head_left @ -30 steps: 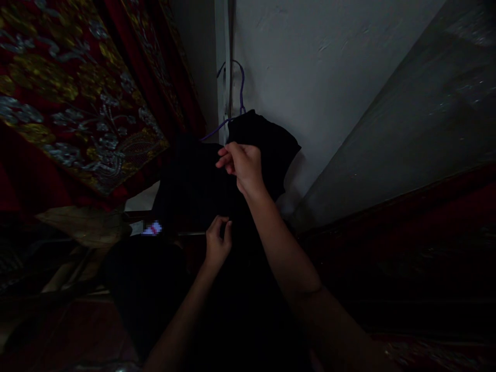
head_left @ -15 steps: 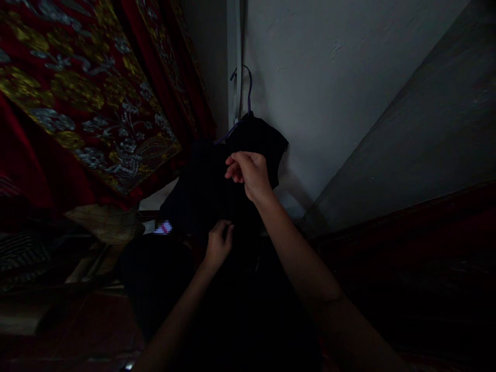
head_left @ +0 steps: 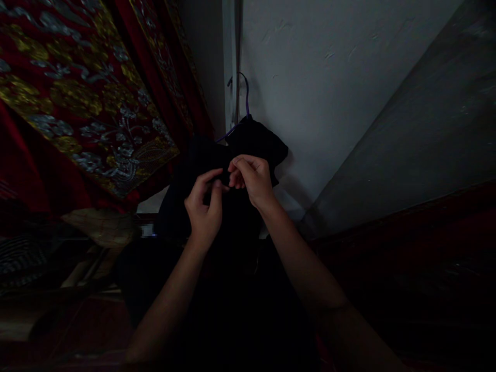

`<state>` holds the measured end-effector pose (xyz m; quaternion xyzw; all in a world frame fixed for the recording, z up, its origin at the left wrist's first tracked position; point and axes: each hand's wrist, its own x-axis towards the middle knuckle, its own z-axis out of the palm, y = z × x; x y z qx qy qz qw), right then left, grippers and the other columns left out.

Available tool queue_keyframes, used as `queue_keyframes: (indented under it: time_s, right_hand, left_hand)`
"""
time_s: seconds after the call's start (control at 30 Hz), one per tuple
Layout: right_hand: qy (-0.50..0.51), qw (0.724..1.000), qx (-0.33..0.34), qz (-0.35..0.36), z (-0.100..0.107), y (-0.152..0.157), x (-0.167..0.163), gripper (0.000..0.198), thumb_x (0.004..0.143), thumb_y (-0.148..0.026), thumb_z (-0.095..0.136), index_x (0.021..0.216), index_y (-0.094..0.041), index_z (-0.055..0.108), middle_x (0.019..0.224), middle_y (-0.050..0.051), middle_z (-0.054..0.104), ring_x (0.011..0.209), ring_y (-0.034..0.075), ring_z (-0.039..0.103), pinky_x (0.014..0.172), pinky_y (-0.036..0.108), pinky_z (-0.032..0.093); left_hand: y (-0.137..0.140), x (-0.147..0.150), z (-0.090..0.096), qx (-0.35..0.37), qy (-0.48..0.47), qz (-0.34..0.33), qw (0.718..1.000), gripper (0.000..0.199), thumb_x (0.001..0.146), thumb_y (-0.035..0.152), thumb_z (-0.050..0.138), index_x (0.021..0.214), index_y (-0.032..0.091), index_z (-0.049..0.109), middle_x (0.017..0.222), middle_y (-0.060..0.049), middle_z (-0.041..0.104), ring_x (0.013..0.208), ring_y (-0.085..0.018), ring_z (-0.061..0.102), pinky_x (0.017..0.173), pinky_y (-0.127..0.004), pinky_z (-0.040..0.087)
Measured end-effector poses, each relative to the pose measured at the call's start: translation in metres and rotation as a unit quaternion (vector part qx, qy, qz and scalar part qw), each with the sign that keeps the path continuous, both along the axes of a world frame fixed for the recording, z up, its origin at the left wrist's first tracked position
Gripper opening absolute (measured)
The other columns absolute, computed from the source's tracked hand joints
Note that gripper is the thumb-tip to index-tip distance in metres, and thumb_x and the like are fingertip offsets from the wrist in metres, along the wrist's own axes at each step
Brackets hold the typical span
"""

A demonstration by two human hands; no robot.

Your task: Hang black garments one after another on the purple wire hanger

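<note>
A dark short-sleeved garment (head_left: 258,139) hangs on a purple hanger (head_left: 247,95) in front of me. Over its upper front, my right hand (head_left: 251,178) is closed with thumb and forefinger pinched; anything between them is too small to make out. Close by on the left, my left hand (head_left: 205,199) has its thumb and fingers apart, the fingertips pointing toward the right hand. Nothing shows in the left hand. The dim light hides the garment's lower part and any detail on it.
A red cloth (head_left: 89,103) with gold and silver embroidery hangs at the left. Behind the hanger runs a pale vertical post (head_left: 229,46) beside a grey wall (head_left: 329,62). Below the cloth lies a tan, bag-like thing (head_left: 103,225).
My left hand has risen from the garment's lower front to beside the right hand, its fingers spreading. The right hand stays nearly in place, still pinched.
</note>
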<state>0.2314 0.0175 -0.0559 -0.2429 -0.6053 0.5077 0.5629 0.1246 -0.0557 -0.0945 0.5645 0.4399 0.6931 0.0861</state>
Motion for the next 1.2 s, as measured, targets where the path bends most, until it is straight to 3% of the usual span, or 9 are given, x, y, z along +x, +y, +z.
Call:
queue_keyframes:
  time_s: [0.2, 0.4, 0.6, 0.7, 0.8, 0.9, 1.0, 1.2]
  right_hand:
    - [-0.045, 0.999, 0.021, 0.009, -0.013, -0.010, -0.011, 0.021, 0.081, -0.027, 0.054, 0.063, -0.018, 0.060, 0.046, -0.004, 0.055, 0.041, 0.008, 0.054, 0.043, 0.017, 0.038]
    - [-0.042, 0.999, 0.011, 0.019, -0.022, -0.018, -0.026, 0.021, 0.080, -0.024, 0.053, 0.061, -0.019, 0.059, 0.046, -0.004, 0.055, 0.041, 0.008, 0.054, 0.045, 0.018, 0.039]
    - [-0.008, 1.000, -0.012, 0.021, -0.014, -0.012, -0.021, 0.022, 0.080, -0.025, 0.055, 0.058, -0.019, 0.059, 0.044, -0.005, 0.053, 0.038, 0.007, 0.050, 0.043, 0.018, 0.035]
    - [0.053, 0.996, -0.076, -0.014, 0.000, -0.002, -0.014, 0.028, 0.084, -0.027, 0.054, 0.057, -0.019, 0.055, 0.042, -0.006, 0.048, 0.037, 0.006, 0.044, 0.042, 0.018, 0.032]
    - [0.102, 0.988, -0.106, -0.037, 0.011, 0.006, -0.009, 0.031, 0.087, -0.028, 0.051, 0.057, -0.019, 0.051, 0.042, -0.006, 0.046, 0.037, 0.005, 0.041, 0.041, 0.017, 0.030]
    - [0.076, 0.993, -0.087, -0.018, 0.011, 0.003, -0.010, 0.029, 0.086, -0.030, 0.053, 0.060, -0.019, 0.055, 0.044, -0.005, 0.049, 0.037, 0.005, 0.044, 0.041, 0.017, 0.030]
    - [0.056, 0.996, -0.066, 0.001, 0.004, -0.005, -0.012, 0.026, 0.083, -0.031, 0.054, 0.059, -0.018, 0.058, 0.043, -0.005, 0.051, 0.037, 0.006, 0.045, 0.041, 0.017, 0.032]
    - [0.040, 0.999, -0.025, -0.002, -0.005, -0.011, -0.014, 0.024, 0.077, -0.028, 0.054, 0.057, -0.018, 0.062, 0.040, -0.005, 0.051, 0.035, 0.007, 0.044, 0.041, 0.018, 0.033]
  left_hand:
    - [0.011, -0.021, -0.009, -0.021, -0.062, 0.031, 0.997, 0.029, 0.095, 0.032, 0.064, 0.121, 0.018, 0.064, 0.091, -0.003, 0.072, 0.076, -0.014, 0.069, 0.072, -0.024, 0.054]
    - [0.016, -0.044, 0.005, -0.083, -0.127, -0.024, 0.988, 0.027, 0.089, 0.034, 0.067, 0.107, 0.015, 0.069, 0.062, 0.001, 0.065, 0.048, -0.011, 0.060, 0.044, -0.018, 0.040]
    - [0.014, -0.055, 0.021, -0.081, -0.198, -0.060, 0.975, 0.029, 0.087, 0.035, 0.065, 0.101, 0.010, 0.068, 0.075, -0.007, 0.073, 0.055, -0.013, 0.067, 0.050, -0.020, 0.048]
    - [0.015, -0.047, 0.022, -0.064, -0.159, -0.063, 0.983, 0.026, 0.089, 0.031, 0.064, 0.108, 0.013, 0.062, 0.087, -0.007, 0.075, 0.066, -0.015, 0.073, 0.062, -0.024, 0.056]
    - [0.012, -0.030, 0.026, -0.045, -0.082, -0.070, 0.993, 0.037, 0.090, 0.029, 0.066, 0.124, 0.019, 0.053, 0.096, -0.006, 0.074, 0.075, -0.017, 0.074, 0.068, -0.026, 0.058]
    - [0.013, -0.017, 0.032, -0.031, -0.011, -0.075, 0.997, 0.043, 0.091, 0.027, 0.066, 0.131, 0.022, 0.049, 0.099, -0.005, 0.072, 0.081, -0.016, 0.072, 0.069, -0.026, 0.058]
    - [0.020, -0.011, 0.032, -0.021, 0.054, -0.056, 0.997, 0.034, 0.089, 0.018, 0.065, 0.120, 0.022, 0.050, 0.091, -0.001, 0.069, 0.080, -0.015, 0.071, 0.071, -0.025, 0.056]
    - [0.040, -0.005, 0.015, 0.025, 0.061, 0.037, 0.997, 0.048, 0.081, 0.012, 0.066, 0.116, 0.025, 0.036, 0.082, 0.003, 0.064, 0.073, -0.016, 0.068, 0.068, -0.027, 0.052]
